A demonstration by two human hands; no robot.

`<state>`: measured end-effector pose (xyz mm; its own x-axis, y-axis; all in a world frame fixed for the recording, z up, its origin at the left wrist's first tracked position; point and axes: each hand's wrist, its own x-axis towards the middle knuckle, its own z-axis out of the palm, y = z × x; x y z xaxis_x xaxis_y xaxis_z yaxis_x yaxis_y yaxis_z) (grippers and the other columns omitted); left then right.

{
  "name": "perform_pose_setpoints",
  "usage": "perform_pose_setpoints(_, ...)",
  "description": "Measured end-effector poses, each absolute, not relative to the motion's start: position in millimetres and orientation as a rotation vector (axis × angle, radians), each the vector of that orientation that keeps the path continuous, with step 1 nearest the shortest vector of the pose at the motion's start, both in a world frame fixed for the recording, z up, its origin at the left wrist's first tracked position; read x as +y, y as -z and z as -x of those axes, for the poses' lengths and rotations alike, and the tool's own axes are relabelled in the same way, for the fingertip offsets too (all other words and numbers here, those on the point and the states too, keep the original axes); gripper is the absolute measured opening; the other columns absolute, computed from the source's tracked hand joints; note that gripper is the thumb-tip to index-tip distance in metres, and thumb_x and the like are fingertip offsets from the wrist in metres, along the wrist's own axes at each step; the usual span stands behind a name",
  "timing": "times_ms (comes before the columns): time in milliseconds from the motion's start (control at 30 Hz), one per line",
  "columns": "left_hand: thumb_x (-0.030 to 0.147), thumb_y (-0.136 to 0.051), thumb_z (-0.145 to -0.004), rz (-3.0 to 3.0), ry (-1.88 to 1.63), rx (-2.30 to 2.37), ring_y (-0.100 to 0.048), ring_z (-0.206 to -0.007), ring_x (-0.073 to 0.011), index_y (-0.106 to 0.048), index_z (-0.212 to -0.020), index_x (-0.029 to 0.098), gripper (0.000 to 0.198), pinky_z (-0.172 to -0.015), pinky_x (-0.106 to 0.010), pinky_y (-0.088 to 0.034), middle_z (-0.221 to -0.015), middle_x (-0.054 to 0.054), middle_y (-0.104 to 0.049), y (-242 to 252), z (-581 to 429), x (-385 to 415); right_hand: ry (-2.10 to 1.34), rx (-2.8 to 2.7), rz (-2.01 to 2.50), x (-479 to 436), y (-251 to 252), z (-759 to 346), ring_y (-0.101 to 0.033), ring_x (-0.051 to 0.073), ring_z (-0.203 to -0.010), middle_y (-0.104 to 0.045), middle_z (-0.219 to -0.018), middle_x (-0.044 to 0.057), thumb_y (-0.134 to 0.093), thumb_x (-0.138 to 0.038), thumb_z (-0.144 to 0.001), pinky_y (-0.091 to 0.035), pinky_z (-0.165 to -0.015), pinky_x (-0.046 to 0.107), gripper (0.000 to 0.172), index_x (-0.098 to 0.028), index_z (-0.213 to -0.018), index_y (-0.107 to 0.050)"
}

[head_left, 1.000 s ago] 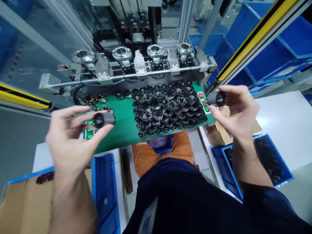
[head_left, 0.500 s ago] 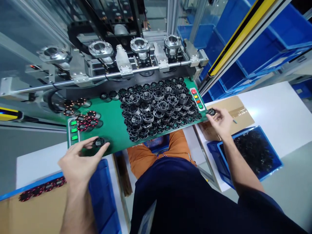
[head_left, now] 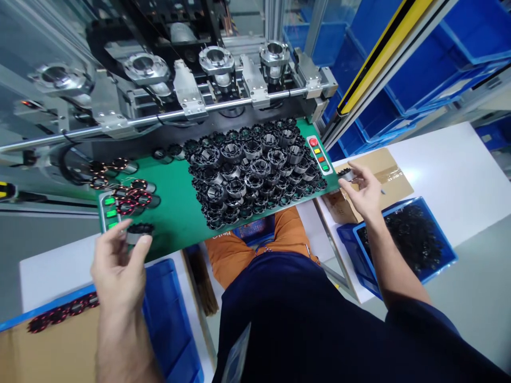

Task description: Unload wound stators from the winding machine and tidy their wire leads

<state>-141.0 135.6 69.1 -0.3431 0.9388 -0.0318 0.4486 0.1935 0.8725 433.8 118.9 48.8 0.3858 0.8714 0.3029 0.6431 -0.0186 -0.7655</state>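
My left hand [head_left: 120, 266] grips a stator core [head_left: 138, 234] between thumb and fingers, low over the left front of the green work plate [head_left: 175, 234]. The core has a black toothed rim and a silver ring. Beyond the plate's right end, my right hand [head_left: 365, 191] pinches another black-rimmed stator core [head_left: 345, 174] above a cardboard box. Between the hands, a dense stack of unwound stator cores [head_left: 255, 175] covers much of the plate. Several copper- and red-wound stators [head_left: 133, 199] stand on the left, just beyond my left hand.
A machine rail carries several round metal fixtures [head_left: 215, 58] behind the plate. Button panels [head_left: 319, 155] sit at both plate ends. On the right are the cardboard box [head_left: 383, 165] and a blue bin [head_left: 451, 255] of black parts. Wound stators [head_left: 64, 313] line a box at lower left.
My left hand has moved left with its stator core, whose silver side now shows. The right hand keeps its core beside the plate's end, tilted differently. The whole view has shifted slightly.
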Motion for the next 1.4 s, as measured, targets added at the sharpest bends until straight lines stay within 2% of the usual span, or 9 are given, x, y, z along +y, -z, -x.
perform_pose_setpoints(133,0.042,-0.087,-0.076,-1.321,-1.163,1.889,-0.076,-0.134,-0.0353,-0.073,-0.119,0.078,0.057,-0.121,-0.059,-0.058,-0.121,0.022,-0.081,-87.7,135.1,132.6,-0.332,-1.299,1.756,112.2,-67.8,-426.8,-0.081,0.028,-0.099,-0.082,-0.118,0.010,-0.091,-0.059,-0.084,-0.070,-0.098,0.051,0.056,-0.025,-0.126,-0.075)
perform_pose_setpoints(300,0.046,-0.084,-0.080,-1.615,-1.078,1.965,-0.068,-0.146,-0.0423,-0.068,-0.135,0.079,0.066,-0.127,-0.067,-0.051,-0.144,0.024,-0.074,-81.0,130.8,133.9,-0.140,-1.385,1.809,111.4,-62.5,-423.0,-0.079,0.031,-0.108,-0.082,-0.124,0.012,-0.090,-0.058,-0.087,-0.066,-0.105,0.054,0.055,-0.025,-0.130,-0.078)
perform_pose_setpoints(467,0.060,-0.086,-0.082,-1.746,-0.913,2.046,-0.071,-0.135,-0.0460,-0.066,-0.124,0.088,0.055,-0.116,-0.076,-0.056,-0.125,0.021,-0.081,-55.5,134.1,138.2,-0.100,-1.433,1.930,116.4,-38.5,-424.7,-0.071,0.029,-0.085,-0.075,-0.091,0.008,-0.082,-0.064,-0.090,-0.064,-0.093,0.053,0.051,-0.022,-0.119,-0.081)
perform_pose_setpoints(600,0.062,-0.086,-0.083,-1.748,-0.936,2.092,-0.071,-0.130,-0.0469,-0.062,-0.132,0.088,0.061,-0.113,-0.076,-0.056,-0.127,0.016,-0.081,-47.7,135.6,132.9,-0.074,-1.375,1.935,115.7,-31.6,-426.4,-0.069,0.026,-0.080,-0.075,-0.098,0.008,-0.083,-0.065,-0.089,-0.063,-0.091,0.050,0.058,-0.021,-0.127,-0.079)
perform_pose_setpoints(733,0.057,-0.085,-0.084,-1.854,-0.938,1.983,-0.074,-0.112,-0.0470,-0.064,-0.132,0.087,0.061,-0.104,-0.074,-0.060,-0.108,0.008,-0.083,-46.3,137.0,134.5,-0.185,-1.353,1.970,119.4,-38.3,-428.0,-0.065,0.025,-0.070,-0.077,-0.092,0.007,-0.083,-0.068,-0.084,-0.063,-0.086,0.052,0.059,-0.021,-0.119,-0.080)
perform_pose_setpoints(900,0.057,-0.083,-0.089,-2.005,-0.946,1.918,-0.075,-0.091,-0.0369,-0.074,-0.134,0.072,0.049,-0.095,-0.061,-0.063,-0.103,0.005,-0.080,-95.4,154.4,166.0,-0.002,-1.493,1.713,152.1,-108.7,-412.8,-0.073,0.028,-0.085,-0.083,-0.112,0.010,-0.090,-0.054,-0.087,-0.062,-0.084,0.048,0.052,-0.027,-0.130,-0.081)
perform_pose_setpoints(1067,0.057,-0.084,-0.092,-2.089,-1.157,1.842,-0.078,-0.103,-0.0250,-0.080,-0.137,0.038,0.049,-0.095,-0.041,-0.065,-0.127,0.001,-0.083,-188.5,178.4,239.5,0.164,-1.855,1.292,221.5,-218.1,-342.2,-0.075,0.024,-0.088,-0.083,-0.118,0.007,-0.090,-0.041,-0.090,-0.061,-0.084,0.043,0.048,-0.030,-0.135,-0.080)
perform_pose_setpoints(1167,0.060,-0.085,-0.086,-2.287,-1.218,1.857,-0.077,-0.093,-0.0208,-0.082,-0.129,0.023,0.057,-0.087,-0.035,-0.063,-0.118,-0.003,-0.084,-235.1,189.0,301.1,0.104,-2.118,1.027,283.8,-263.0,-272.6,-0.074,0.022,-0.088,-0.083,-0.118,0.007,-0.087,-0.041,-0.091,-0.062,-0.084,0.041,0.045,-0.025,-0.132,-0.080)
perform_pose_setpoints(1400,0.052,-0.074,-0.096,-2.430,-0.771,1.922,-0.071,-0.105,-0.0194,-0.077,-0.137,0.015,0.055,-0.106,-0.044,-0.057,-0.120,-0.005,-0.082,-248.1,207.0,441.0,-0.020,-2.425,1.121,469.0,-246.6,-127.7,-0.079,0.031,-0.105,-0.081,-0.117,0.011,-0.080,-0.024,-0.093,-0.063,-0.108,0.052,0.041,-0.017,-0.133,-0.078)
